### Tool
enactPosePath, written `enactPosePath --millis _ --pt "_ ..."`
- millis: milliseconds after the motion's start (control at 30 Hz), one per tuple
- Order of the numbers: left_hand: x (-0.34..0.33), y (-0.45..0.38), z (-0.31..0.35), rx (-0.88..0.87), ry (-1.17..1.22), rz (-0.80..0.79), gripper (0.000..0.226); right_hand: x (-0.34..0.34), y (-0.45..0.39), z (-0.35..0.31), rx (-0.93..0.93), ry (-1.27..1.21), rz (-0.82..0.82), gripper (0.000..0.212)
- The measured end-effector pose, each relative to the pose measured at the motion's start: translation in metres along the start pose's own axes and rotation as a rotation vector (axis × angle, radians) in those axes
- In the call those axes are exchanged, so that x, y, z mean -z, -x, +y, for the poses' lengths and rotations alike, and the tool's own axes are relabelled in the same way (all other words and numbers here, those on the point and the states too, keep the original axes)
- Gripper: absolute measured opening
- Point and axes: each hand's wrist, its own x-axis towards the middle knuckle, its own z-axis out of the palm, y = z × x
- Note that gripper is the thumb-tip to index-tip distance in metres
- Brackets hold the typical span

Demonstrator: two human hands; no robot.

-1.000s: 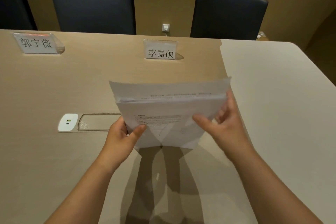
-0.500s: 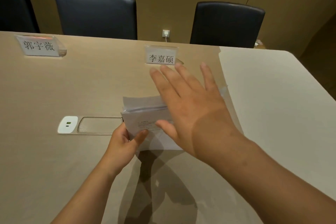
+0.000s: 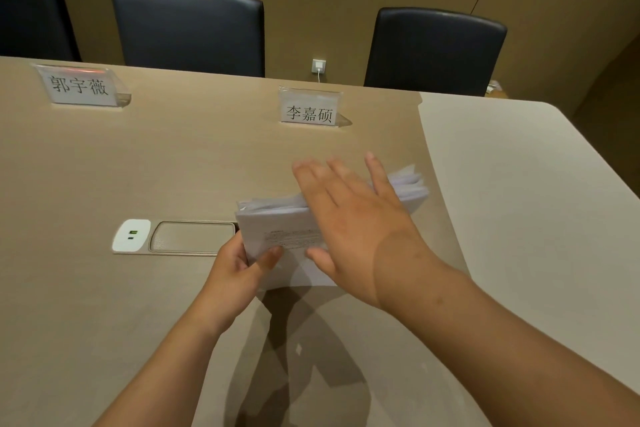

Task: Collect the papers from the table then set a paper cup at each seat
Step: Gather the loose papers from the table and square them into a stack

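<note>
I see the left hand pinching the stack of papers at its lower left corner, above the table. The right hand is spread flat before the stack. At 12 o'clock stands a name card.

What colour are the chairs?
The chairs are dark navy-black, clearest in the head view.

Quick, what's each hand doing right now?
Left hand: closed on the stack of papers, gripping its lower left corner.
Right hand: open and flat, fingers spread over the stack's top, gripping nothing.
</note>
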Motion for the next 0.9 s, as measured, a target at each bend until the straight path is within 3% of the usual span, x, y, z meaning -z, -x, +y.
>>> enactPosePath --millis 333,567,633,767,900 --pt "0.001 0.001 0.001 0.001 0.015 0.008 0.033 -0.003 0.002 -0.005 0.023 -0.031 0.032 0.086" --pt "0.001 0.006 0.006 0.017 -0.028 -0.008 0.030 0.002 -0.006 0.002 -0.018 0.021 -0.020 0.096" --pt "0.001 0.009 0.007 0.006 -0.043 -0.012 0.030 0.006 -0.008 0.006 -0.041 0.046 -0.019 0.084" --pt "-0.004 0.018 0.015 -0.007 -0.080 -0.014 0.035 0.007 0.002 0.008 -0.026 0.013 -0.050 0.030" --pt "-0.007 0.030 0.020 -0.027 -0.099 0.018 0.032 0.014 0.017 0.008 -0.006 -0.034 0.007 0.019"
